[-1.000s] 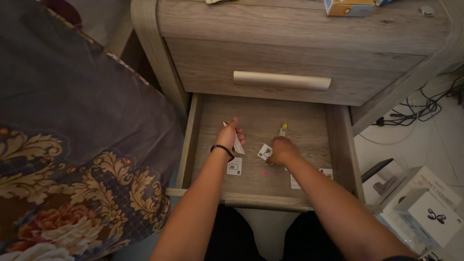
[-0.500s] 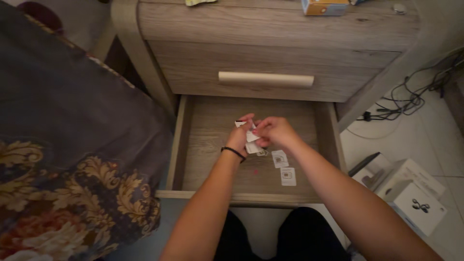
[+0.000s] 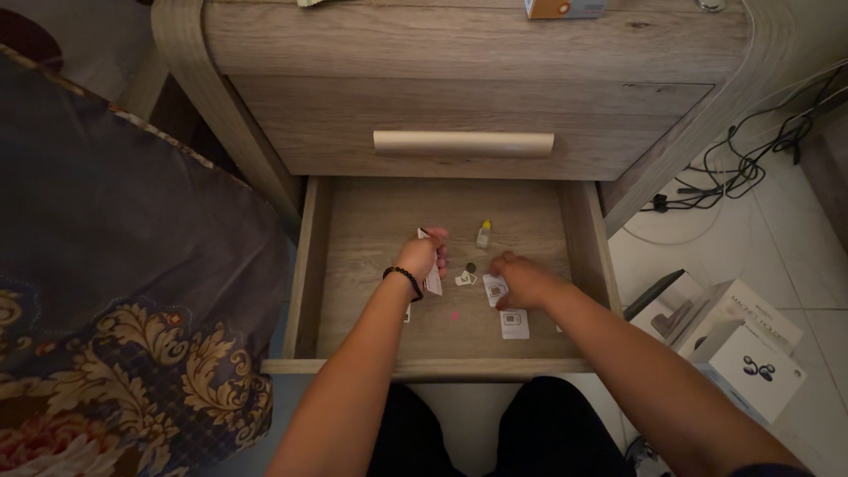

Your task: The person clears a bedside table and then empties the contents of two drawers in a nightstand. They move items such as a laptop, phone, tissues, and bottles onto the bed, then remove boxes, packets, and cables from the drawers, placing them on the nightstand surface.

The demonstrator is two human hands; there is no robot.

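2 hands work inside the open wooden drawer [image 3: 353,265]: the left hand [image 3: 422,257] pinches a few small white cards [image 3: 432,279] near the drawer's middle, while the right hand [image 3: 521,281] presses its fingers onto another white card [image 3: 495,290] lying on the drawer floor. Toward the drawer's back stands a tiny yellow-capped bottle [image 3: 483,234]; 1 more card [image 3: 514,324] lies near its front edge, with nothing blocking either hand.

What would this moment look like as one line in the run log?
left hand: holds small white cards | right hand: fingers on white card | open drawer: another card, small bottle
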